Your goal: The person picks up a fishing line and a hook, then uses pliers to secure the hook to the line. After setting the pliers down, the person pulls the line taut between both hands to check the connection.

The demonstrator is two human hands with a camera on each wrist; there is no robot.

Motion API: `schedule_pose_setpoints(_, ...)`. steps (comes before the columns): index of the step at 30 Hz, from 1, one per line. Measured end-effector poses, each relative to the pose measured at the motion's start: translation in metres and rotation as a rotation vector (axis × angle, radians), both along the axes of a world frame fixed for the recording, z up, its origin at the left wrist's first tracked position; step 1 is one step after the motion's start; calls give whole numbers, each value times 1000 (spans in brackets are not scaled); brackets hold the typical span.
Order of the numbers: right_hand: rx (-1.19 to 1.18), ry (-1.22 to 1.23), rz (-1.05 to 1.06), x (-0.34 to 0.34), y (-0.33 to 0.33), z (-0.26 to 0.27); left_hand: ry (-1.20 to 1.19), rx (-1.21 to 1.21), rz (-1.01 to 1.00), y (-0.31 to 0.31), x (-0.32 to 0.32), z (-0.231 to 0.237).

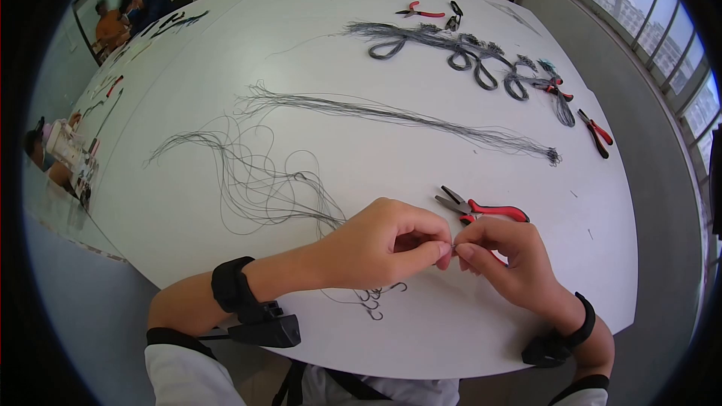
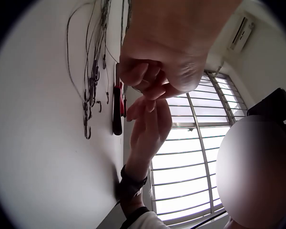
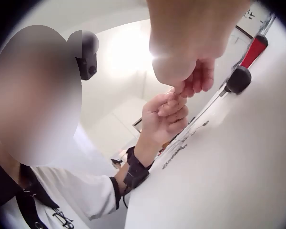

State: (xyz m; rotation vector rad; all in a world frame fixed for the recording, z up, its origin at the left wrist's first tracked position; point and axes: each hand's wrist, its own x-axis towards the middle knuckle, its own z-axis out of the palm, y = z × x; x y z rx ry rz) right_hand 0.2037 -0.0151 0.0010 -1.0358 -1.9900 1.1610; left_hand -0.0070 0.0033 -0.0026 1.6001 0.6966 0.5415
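Note:
Over the table's near part the left hand and right hand meet fingertip to fingertip. Each pinches a tiny dark piece between thumb and forefinger; its shape is too small to tell. In the left wrist view the right hand touches the left fingers from below. Beneath the left forearm, several dark hooks lie on the table, and thin dark lines spread to the upper left. Red-handled pliers lie with jaws apart just beyond the right hand.
A long bundle of thin lines crosses the white table. Coiled line bundles and more pliers lie at the far right. Tools lie along the left edge, where other people sit. A barred window is at right.

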Motion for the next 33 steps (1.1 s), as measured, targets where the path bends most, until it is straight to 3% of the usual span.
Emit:
schedule_pose_setpoints(1,-174,113,-30,-1,0,0,41,37,3,0,-1,2)
schedule_pose_setpoints(5,-194,115,-36,2,1,-1,26,38,-7,1,0,0)
schedule_pose_setpoints(7,51,60,-40,2,2,-3,-157,-152,-29,2,3,-6)
schedule_pose_setpoints(8,50,60,-40,2,3,-4,-157,-153,-30,3,2,-6)
schedule_pose_setpoints(10,448,-72,-42,3,5,-5,-146,-378,-34,3,1,3)
schedule_pose_setpoints(14,597,-97,-35,1,7,-4,-183,-442,-34,3,1,2)
schedule_pose_setpoints(17,621,-106,-23,1,4,-5,-174,-289,-27,2,3,-5)
schedule_pose_setpoints(19,306,-65,-36,1,0,-6,-105,-19,29,0,4,-11)
schedule_pose_setpoints(20,306,-65,-36,1,-1,-6,-105,-20,29,0,3,-11)
schedule_pose_setpoints(22,-207,70,-68,0,-2,-4,63,106,29,-1,1,-4)
schedule_pose_setpoints(26,-402,165,-84,-1,-3,0,83,344,41,-3,3,-3)
schedule_pose_setpoints(28,135,-90,-50,2,-2,-5,4,128,74,-4,4,-5)
schedule_pose_setpoints(29,135,-90,-50,2,0,-5,4,128,74,-3,4,-4)
schedule_pose_setpoints(31,624,-197,-12,2,3,-5,-144,-323,15,1,3,-1)
schedule_pose_setpoints(33,570,-185,-20,3,2,-6,-148,-288,26,0,5,0)
